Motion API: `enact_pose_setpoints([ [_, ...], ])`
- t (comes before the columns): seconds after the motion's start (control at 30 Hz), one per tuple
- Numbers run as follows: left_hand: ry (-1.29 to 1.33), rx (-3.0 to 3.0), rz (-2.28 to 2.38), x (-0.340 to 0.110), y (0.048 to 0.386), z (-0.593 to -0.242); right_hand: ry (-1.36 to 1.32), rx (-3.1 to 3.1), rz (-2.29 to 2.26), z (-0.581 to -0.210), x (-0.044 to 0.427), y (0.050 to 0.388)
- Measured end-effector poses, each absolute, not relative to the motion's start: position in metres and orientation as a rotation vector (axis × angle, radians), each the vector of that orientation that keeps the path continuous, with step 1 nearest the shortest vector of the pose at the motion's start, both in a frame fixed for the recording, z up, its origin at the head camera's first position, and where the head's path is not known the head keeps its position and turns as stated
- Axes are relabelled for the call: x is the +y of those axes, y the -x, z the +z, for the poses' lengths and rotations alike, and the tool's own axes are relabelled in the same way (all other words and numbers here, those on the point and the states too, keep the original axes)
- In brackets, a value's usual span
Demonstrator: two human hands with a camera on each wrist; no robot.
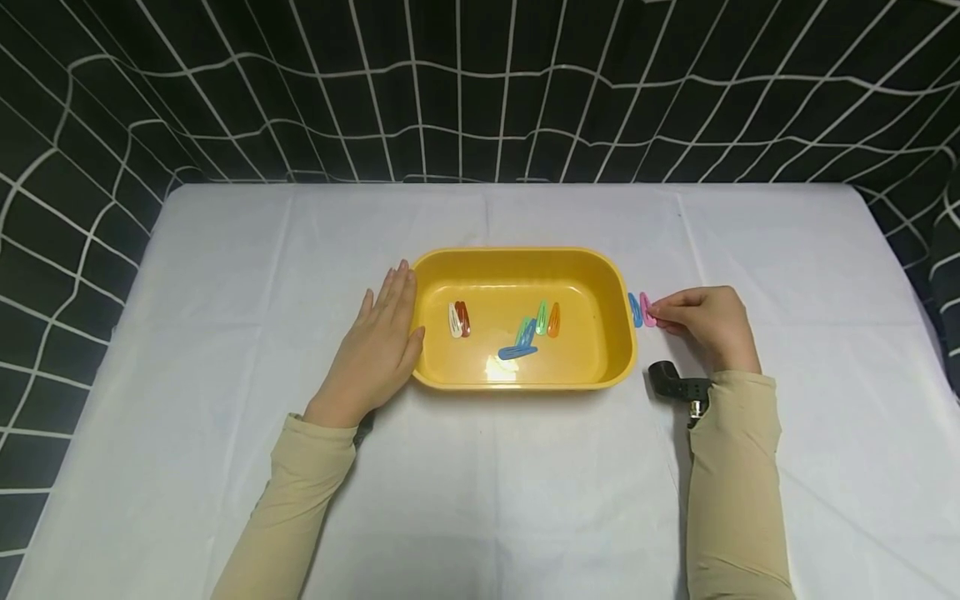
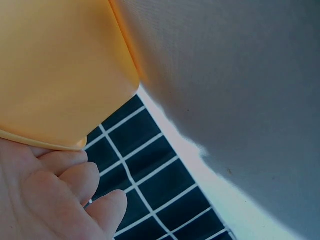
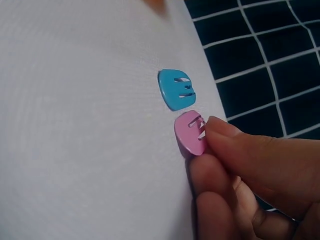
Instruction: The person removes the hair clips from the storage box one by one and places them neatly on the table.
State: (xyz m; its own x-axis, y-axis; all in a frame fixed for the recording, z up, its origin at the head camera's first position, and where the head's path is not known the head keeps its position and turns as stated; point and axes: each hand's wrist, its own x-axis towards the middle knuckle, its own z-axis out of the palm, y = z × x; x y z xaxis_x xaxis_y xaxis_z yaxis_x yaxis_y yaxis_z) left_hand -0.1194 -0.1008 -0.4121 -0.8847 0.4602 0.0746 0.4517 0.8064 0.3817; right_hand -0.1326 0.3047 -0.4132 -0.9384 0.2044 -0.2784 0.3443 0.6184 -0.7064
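Pink clip [image 1: 646, 305] — its long axis runs near-to-far.

The left sleeve [image 1: 288, 500] and right sleeve [image 1: 738, 492] are plain khaki cloth, long and creased, with straight cuffs [image 1: 742, 387]. From the right one — toward the left edge of the surface [image 1: 487, 492] — juts a black, round-ended wrist device [image 1: 667, 382] with a small silvery fitting [image 1: 696, 408].

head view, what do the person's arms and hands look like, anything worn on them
The left sleeve and right sleeve are long, plain and tan, reaching the wrists. The left hand and right hand are bare, with no gloves or rings visible. A black device with a rounded end and a metallic part juts out by the right cuff.
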Motion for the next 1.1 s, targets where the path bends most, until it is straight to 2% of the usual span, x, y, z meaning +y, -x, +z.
enact_pose_setpoints([
  [0.87,-0.756,2.972,0.623,-0.1,0.119,-0.412,-0.457,2.656,-1.173,-0.41,0.306,0.128],
  [1.1,-0.746,2.968,0.616,-0.101,0.119,-0.412,-0.405,2.472,-1.54,-0.417,0.318,0.127],
])
